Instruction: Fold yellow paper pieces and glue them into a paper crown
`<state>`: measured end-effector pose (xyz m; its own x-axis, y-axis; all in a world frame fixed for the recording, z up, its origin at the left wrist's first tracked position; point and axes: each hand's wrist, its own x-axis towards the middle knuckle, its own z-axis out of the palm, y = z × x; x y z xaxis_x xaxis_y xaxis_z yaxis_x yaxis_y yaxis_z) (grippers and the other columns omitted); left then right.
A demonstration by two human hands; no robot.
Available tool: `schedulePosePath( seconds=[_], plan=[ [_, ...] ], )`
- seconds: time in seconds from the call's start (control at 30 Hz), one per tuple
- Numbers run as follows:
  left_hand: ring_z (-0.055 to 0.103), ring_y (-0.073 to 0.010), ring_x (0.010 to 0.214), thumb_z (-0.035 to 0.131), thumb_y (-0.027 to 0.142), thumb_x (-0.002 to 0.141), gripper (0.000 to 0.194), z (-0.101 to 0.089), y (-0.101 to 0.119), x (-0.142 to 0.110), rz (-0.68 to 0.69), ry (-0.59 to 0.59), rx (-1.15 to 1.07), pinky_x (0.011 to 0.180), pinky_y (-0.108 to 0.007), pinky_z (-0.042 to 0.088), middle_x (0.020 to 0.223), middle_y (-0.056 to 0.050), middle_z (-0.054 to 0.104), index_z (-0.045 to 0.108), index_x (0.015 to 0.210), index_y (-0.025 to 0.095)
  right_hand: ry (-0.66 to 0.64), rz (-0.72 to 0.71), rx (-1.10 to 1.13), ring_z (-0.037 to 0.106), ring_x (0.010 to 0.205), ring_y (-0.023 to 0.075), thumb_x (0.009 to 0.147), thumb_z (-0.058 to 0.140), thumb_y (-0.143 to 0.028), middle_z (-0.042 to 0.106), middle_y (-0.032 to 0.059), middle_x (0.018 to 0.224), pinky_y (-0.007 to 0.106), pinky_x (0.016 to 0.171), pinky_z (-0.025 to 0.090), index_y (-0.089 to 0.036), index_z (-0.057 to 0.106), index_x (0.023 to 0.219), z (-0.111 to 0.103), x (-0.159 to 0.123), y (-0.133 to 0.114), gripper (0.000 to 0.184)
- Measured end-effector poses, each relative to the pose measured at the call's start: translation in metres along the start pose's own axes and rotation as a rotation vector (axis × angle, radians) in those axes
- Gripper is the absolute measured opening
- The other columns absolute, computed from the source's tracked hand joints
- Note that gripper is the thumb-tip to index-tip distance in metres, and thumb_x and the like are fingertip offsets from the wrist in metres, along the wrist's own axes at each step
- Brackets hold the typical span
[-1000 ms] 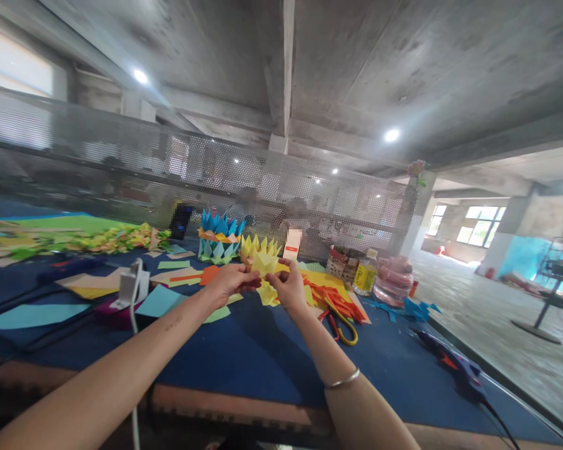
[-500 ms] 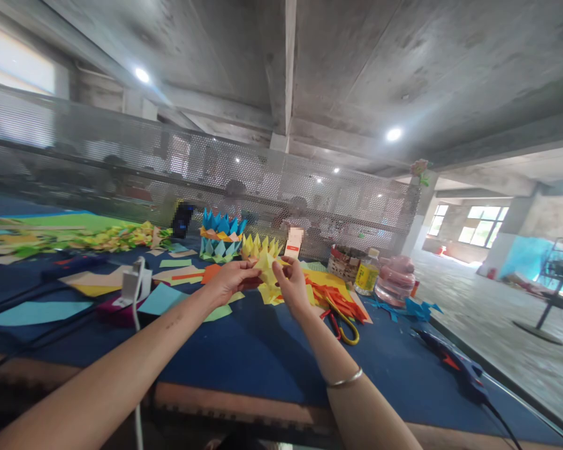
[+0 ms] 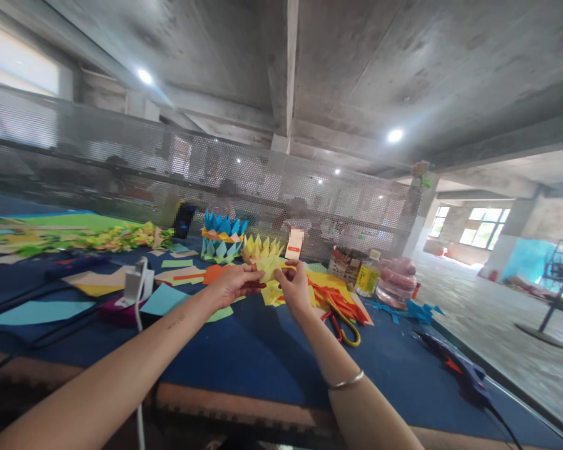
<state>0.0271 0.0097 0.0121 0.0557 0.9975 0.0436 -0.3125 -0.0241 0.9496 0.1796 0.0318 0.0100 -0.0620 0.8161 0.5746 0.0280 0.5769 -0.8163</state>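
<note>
A piece of folded yellow paper (image 3: 269, 267) is held up between both hands over the blue table. My left hand (image 3: 237, 284) pinches its left side between thumb and fingers. On the other side, my right hand (image 3: 293, 284) is closed on its right edge, thumb towards me. Behind the paper stands a ring of pointed yellow folded paper (image 3: 261, 248). Beside that, to the left, is a taller blue, orange and pale green folded-paper ring (image 3: 222, 237). More yellow paper pieces (image 3: 274, 295) lie just below the hands.
Yellow-handled scissors (image 3: 349, 325) and orange paper strips (image 3: 340, 300) lie right of my hands. A bottle (image 3: 368, 274), pink jar (image 3: 396, 284) and basket (image 3: 347, 261) stand behind. A glue gun (image 3: 460, 365) lies far right. A white plug (image 3: 138, 281) with cable and coloured sheets (image 3: 37, 312) are left.
The yellow paper has turned between my fingers and now looks flatter, its point no longer sticking up. Both hands stay in nearly the same place and keep hold of it.
</note>
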Motion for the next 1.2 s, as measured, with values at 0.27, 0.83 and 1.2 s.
schedulePosePath(
  seconds=[0.27, 0.83, 1.2],
  plan=[
    [0.066, -0.0148, 0.058, 0.070, 0.015, 0.072, 0.007, 0.0003, 0.0016, 0.0010, 0.082, 0.110, -0.019, 0.057, -0.024, 0.052, 0.070, -0.006, 0.070, 0.064, 0.074, 0.012, -0.118, -0.183, -0.253, 0.049, 0.059, 0.0113, 0.071, 0.051, -0.021, 0.048, -0.0044, 0.062, 0.022, 0.057, 0.041, -0.019, 0.060, 0.090, -0.0011, -0.0038, -0.0047, 0.021],
    [0.067, -0.0165, 0.060, 0.077, 0.027, 0.064, 0.021, 0.0033, 0.0000, -0.0020, 0.190, 0.144, 0.077, 0.058, -0.026, 0.051, 0.070, -0.005, 0.067, 0.065, 0.071, 0.013, -0.192, -0.172, -0.321, 0.057, 0.071, 0.0146, 0.072, 0.058, -0.025, 0.067, 0.0037, 0.092, 0.026, 0.060, 0.046, -0.019, 0.063, 0.092, -0.0022, -0.0040, -0.0015, 0.022],
    [0.062, -0.0126, 0.059, 0.073, 0.024, 0.068, 0.013, 0.0027, -0.0004, -0.0012, 0.252, 0.134, 0.048, 0.062, -0.026, 0.053, 0.068, -0.003, 0.065, 0.065, 0.068, 0.013, -0.209, -0.187, -0.344, 0.058, 0.073, 0.0148, 0.074, 0.058, -0.026, 0.066, 0.0047, 0.097, 0.025, 0.059, 0.046, -0.019, 0.061, 0.100, -0.0016, -0.0043, -0.0006, 0.027]
  ],
)
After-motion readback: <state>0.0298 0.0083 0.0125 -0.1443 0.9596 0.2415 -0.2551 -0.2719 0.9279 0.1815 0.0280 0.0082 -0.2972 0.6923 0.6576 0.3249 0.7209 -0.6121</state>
